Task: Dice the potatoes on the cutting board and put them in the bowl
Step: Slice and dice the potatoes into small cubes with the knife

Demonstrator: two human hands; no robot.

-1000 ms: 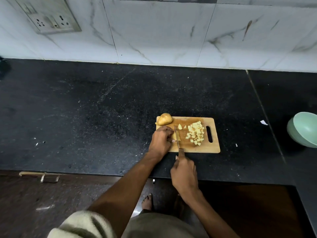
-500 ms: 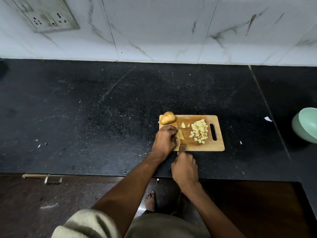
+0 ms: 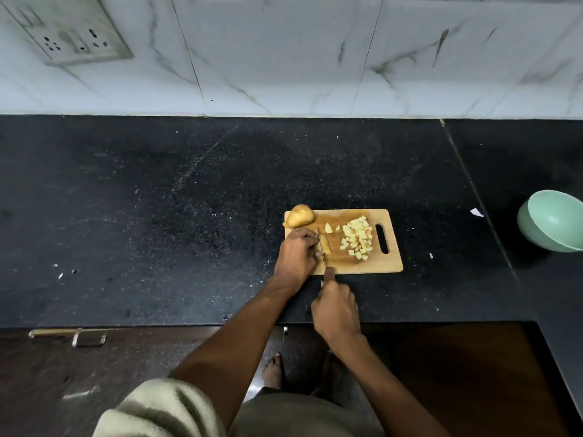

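A wooden cutting board [image 3: 389,263] lies on the black counter. A whole potato [image 3: 300,216] sits at its far left corner. A heap of diced potato [image 3: 357,236] lies near the handle slot, with a loose chunk [image 3: 328,228] beside it. My left hand [image 3: 296,253] holds down a potato piece [image 3: 326,246] on the board's left side, fingers curled over it. My right hand [image 3: 336,307] grips the handle of a knife [image 3: 322,251], whose blade stands on that piece right beside my left fingertips. The pale green bowl [image 3: 552,220] stands apart at the far right.
The black granite counter [image 3: 189,216] stretches wide to the left, flecked with small scraps. A seam [image 3: 473,197] runs between board and bowl. A marble-tiled wall [image 3: 284,58] with a socket plate [image 3: 72,36] backs the counter. Below are a drawer handle [image 3: 67,337] and my bare foot.
The knife has worked along the potato piece, and sliced strips now show to the right of the blade. My left hand has stayed on the piece. The view shifted slightly.
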